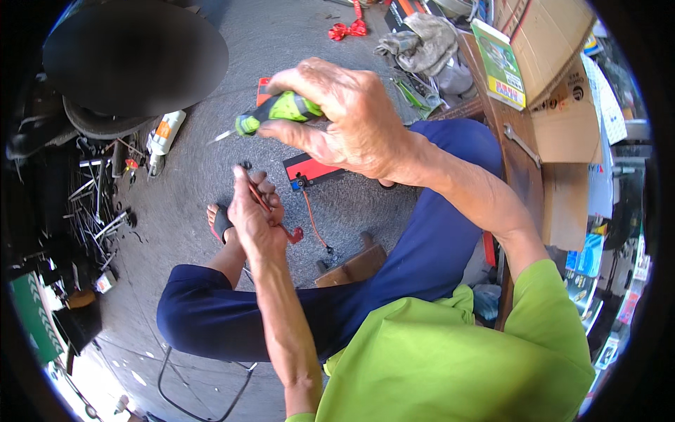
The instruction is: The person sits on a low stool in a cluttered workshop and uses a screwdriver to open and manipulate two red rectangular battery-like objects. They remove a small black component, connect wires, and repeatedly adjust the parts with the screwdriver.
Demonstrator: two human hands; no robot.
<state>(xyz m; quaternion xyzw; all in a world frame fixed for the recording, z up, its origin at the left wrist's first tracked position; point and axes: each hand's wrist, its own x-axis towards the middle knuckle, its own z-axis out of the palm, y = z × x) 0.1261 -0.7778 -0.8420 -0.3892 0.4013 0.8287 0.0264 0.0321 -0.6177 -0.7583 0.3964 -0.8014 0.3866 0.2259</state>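
Observation:
In the upper middle, my right hand [330, 126] grips a green-and-black screwdriver [288, 107], its thin metal tip pointing down-left. Below and left of it, my left hand [256, 207] is closed on a red wire [259, 197], with a small dark piece at the fingertips and a red fitting [295, 234] hanging beside the hand. Just beyond the hands lies a red-and-black box [316, 167] with a small black-and-blue part [299, 183] on it, from which a thin red cable [309, 214] runs down to a small dark end on the floor.
Around my bent legs are a wooden block [348, 271], a white bottle [165, 137], scattered tools [98, 193] at left and a red bow [348, 29] at top. To the right, a wooden bench [517, 211] carries a wrench [520, 144], green booklet [498, 63] and cardboard boxes [566, 126].

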